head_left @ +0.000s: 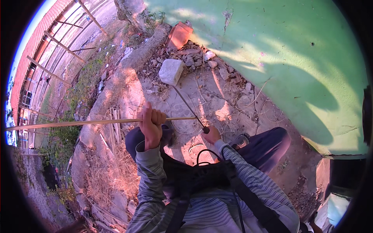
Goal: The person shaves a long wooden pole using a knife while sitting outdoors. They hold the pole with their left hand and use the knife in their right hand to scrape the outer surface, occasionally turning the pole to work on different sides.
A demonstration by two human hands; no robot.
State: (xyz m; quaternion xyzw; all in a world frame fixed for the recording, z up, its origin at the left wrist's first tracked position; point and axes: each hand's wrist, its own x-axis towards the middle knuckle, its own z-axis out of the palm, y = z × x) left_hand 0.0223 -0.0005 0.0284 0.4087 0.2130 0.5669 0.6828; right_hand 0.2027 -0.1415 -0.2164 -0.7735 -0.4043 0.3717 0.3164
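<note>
My left hand (152, 125) is closed around a long, thin wooden strip (85, 122), which looks like split bamboo. The strip lies nearly level and runs far out to the left, with its short end pointing right. In my right hand (212, 135) is the dark handle of a knife (185, 101), its narrow blade slanting up and to the left. Close to the handle, the blade crosses the strip's right end and appears to touch it. My legs are bent below my hands.
A whitish stone block (171, 71) sits just beyond the knife tip, with rubble and an orange-red brick (179, 35) behind it. Thin wood pieces (115, 121) and dry shavings (110, 165) lie at left. A green wall (279, 50) bounds the right side.
</note>
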